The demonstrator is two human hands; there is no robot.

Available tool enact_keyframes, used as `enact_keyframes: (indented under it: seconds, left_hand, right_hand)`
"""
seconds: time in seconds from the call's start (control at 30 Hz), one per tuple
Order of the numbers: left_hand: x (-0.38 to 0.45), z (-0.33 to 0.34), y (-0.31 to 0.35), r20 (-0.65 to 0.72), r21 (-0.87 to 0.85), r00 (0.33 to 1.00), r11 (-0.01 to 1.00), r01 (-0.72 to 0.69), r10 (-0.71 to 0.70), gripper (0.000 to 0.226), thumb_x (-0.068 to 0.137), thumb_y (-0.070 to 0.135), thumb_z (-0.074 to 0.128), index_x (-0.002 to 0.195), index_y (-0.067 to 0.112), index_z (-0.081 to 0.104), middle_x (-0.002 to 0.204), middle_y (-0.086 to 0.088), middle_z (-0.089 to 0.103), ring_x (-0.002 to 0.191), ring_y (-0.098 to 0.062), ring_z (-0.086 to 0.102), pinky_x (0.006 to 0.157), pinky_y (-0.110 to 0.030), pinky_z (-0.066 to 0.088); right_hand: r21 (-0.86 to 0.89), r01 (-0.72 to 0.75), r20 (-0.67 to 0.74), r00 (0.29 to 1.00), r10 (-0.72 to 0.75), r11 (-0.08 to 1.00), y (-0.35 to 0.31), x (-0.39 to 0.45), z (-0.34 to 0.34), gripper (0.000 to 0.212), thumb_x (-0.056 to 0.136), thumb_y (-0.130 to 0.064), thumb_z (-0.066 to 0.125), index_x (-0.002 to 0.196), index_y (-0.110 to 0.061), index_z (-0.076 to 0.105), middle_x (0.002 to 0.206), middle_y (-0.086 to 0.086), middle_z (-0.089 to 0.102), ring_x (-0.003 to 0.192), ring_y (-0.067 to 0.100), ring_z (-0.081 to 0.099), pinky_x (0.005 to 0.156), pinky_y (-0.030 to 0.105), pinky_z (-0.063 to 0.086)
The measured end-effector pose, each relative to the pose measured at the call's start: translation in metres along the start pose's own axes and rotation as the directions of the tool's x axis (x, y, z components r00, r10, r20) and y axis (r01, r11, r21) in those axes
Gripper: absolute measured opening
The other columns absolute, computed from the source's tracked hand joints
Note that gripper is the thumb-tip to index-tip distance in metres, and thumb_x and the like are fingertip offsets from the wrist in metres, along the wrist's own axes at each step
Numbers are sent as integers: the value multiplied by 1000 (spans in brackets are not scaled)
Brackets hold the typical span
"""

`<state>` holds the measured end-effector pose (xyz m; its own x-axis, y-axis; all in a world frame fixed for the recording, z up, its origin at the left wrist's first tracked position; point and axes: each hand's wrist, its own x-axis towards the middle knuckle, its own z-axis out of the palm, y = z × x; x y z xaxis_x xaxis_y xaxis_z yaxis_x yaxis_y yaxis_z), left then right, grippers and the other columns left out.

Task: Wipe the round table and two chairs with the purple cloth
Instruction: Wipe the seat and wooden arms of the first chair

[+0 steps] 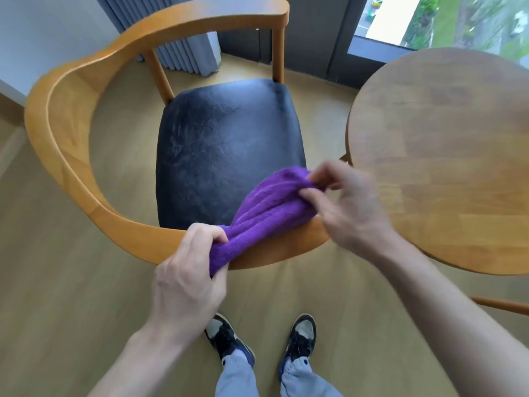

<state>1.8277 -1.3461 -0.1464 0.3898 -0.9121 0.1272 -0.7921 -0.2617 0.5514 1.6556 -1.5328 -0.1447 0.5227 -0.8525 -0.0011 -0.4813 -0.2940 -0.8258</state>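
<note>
A wooden chair [65, 156] with a curved armrest rail and a black padded seat [223, 144] stands in front of me. The purple cloth [266, 207] is stretched across the near end of the rail. My left hand [189, 270] grips its lower end against the wood. My right hand [343, 202] pinches its upper end between thumb and fingers, just above the seat's near right corner. The round wooden table [446, 156] stands to the right, close to the chair. Only one chair is fully in view.
A glass door or window [446, 18] and a grey curtain [183, 53] lie beyond the chair. A wooden bar [501, 305] shows under the table at lower right. My two feet in dark shoes [257, 336] stand on the wood floor behind the chair.
</note>
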Motion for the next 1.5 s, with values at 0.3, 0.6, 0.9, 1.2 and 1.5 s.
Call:
enact_keyframes:
  seconds: [0.3, 0.6, 0.9, 1.2, 1.5]
  left_hand:
    - [-25, 6, -6, 480, 10, 873, 994, -105, 88, 51, 84, 47, 61, 130, 26, 57, 113, 17, 60, 93, -3, 60, 78, -19, 48]
    - [37, 71, -9, 463, 228, 883, 953, -200, 75, 44, 103, 42, 33, 133, 21, 58, 121, 3, 66, 108, -24, 59, 93, -40, 45]
    - [24, 41, -73, 416, 277, 874, 881, -384, 251, 51, 100, 40, 36, 133, 9, 60, 109, -6, 66, 94, -29, 60, 87, -45, 50]
    - [33, -21, -169, 521, 316, 804, 810, -494, 288, 68, 91, 58, 47, 137, 9, 57, 114, -8, 61, 101, -33, 59, 97, -47, 44]
    - [21, 21, -104, 325, 373, 942, 903, -211, 86, 45, 97, 51, 43, 106, 13, 66, 97, -8, 66, 91, -33, 58, 94, -50, 45]
  right_hand:
    - [-367, -97, 304, 927, 218, 925, 8, -82, -13, 13, 90, -38, 64, 82, -29, 61, 90, -17, 57, 92, 8, 55, 90, 41, 45]
    - [-621, -119, 77, 974, 212, 775, 8, -34, 79, 35, 97, -39, 39, 111, -20, 64, 122, -2, 62, 121, 22, 51, 115, 42, 27]
    - [-665, -96, 94, 973, 210, 741, -22, -60, 139, 58, 99, -41, 33, 146, -13, 52, 153, 4, 50, 146, 26, 38, 124, 50, 10]
    - [-613, 113, 243, 969, 50, 782, -64, -55, 201, 64, 96, -49, 39, 146, -12, 51, 144, 5, 57, 131, 25, 51, 122, 49, 22]
    - [-665, -56, 6, 997, 79, 745, -35, -71, 170, 60, 93, -38, 43, 142, -7, 57, 149, 11, 55, 144, 32, 42, 125, 53, 18]
